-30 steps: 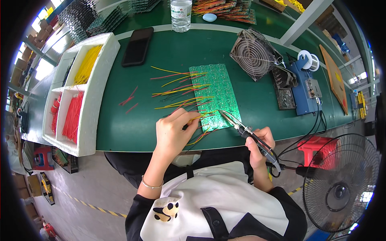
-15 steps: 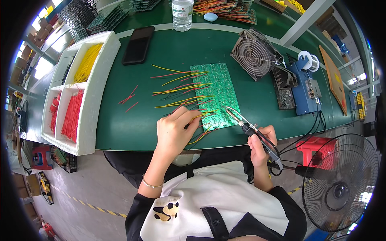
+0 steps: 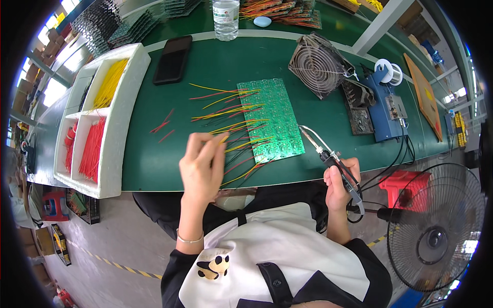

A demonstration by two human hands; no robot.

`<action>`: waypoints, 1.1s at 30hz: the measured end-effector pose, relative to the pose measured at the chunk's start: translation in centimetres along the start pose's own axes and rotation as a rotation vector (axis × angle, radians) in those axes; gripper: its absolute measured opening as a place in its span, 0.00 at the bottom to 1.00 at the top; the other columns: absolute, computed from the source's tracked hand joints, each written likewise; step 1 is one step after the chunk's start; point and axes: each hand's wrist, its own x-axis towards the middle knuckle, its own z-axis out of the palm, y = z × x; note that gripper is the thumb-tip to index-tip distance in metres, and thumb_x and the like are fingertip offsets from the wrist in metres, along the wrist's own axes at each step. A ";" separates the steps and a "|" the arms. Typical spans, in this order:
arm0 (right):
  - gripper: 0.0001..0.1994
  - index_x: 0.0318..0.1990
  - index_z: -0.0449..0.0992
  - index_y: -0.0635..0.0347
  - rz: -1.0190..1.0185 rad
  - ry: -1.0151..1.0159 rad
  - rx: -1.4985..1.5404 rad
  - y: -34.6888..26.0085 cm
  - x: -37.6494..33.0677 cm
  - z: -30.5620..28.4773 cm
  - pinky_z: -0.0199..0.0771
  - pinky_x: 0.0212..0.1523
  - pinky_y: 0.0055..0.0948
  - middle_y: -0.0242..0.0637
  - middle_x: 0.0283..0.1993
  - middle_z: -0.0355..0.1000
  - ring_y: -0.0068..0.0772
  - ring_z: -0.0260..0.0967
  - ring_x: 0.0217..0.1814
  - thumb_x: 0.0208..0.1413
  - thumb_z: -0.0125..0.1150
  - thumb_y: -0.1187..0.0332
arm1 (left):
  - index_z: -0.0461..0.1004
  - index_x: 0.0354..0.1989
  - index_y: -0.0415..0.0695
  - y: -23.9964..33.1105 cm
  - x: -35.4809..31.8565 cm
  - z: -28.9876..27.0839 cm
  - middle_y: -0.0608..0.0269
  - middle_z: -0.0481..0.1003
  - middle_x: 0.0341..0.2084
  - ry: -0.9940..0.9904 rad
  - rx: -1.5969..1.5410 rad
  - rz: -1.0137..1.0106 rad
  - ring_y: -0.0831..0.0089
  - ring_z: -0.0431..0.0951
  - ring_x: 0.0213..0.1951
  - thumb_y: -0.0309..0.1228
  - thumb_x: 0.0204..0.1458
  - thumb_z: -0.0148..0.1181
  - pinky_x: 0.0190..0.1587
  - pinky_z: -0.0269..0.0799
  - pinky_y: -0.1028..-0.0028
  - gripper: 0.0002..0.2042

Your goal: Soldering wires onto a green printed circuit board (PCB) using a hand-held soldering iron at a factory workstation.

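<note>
A green circuit board (image 3: pixel 272 118) lies on the green table (image 3: pixel 215 66), with several yellow and red wires (image 3: pixel 226 110) fanning out from its left edge. My left hand (image 3: pixel 201 167) hovers at the near table edge, left of the board, pinching a yellow wire (image 3: pixel 224 138) between its fingertips. My right hand (image 3: pixel 339 179) grips a soldering iron (image 3: pixel 328 154) by its black handle. The iron's metal tip points up-left and stops just off the board's right lower corner, apart from it.
A white foam tray (image 3: pixel 120 118) with yellow and red wires stands at the left. A black phone (image 3: pixel 173 59), a water bottle (image 3: pixel 226 18), a small metal fan (image 3: pixel 318 64), a blue soldering station (image 3: pixel 387 105) with a solder spool (image 3: pixel 387 72), loose red wires (image 3: pixel 163 126), and a floor fan (image 3: pixel 436 228) surround me.
My left hand has slid left, away from the board's lower edge, with a yellow wire in its fingers. The soldering iron has pulled back to the right, off the board.
</note>
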 end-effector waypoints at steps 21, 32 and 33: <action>0.11 0.31 0.62 0.64 0.083 -0.107 0.018 1.0 -1.6 -1.8 0.62 0.22 0.15 0.33 0.23 0.66 0.16 0.62 0.21 0.48 0.61 0.72 | 0.73 0.31 0.39 2.1 -3.2 4.6 0.62 0.67 0.25 -0.082 0.011 0.231 0.69 0.71 0.22 0.18 0.40 0.61 0.22 0.69 0.73 0.08; 0.11 0.27 0.57 0.59 0.062 -0.154 0.053 1.1 -1.3 -1.4 0.57 0.22 0.19 0.35 0.19 0.60 0.18 0.54 0.19 0.46 0.56 0.74 | 0.73 0.32 0.40 1.8 -3.2 4.8 0.63 0.68 0.27 -0.073 -0.011 0.177 0.69 0.72 0.22 0.18 0.40 0.62 0.21 0.69 0.73 0.09; 0.11 0.27 0.57 0.59 0.051 -0.159 0.051 1.2 -1.4 -1.4 0.57 0.22 0.19 0.35 0.20 0.60 0.18 0.54 0.19 0.46 0.56 0.74 | 0.73 0.32 0.40 1.8 -3.3 4.9 0.63 0.68 0.27 -0.065 -0.004 0.174 0.69 0.72 0.21 0.18 0.40 0.62 0.21 0.69 0.73 0.10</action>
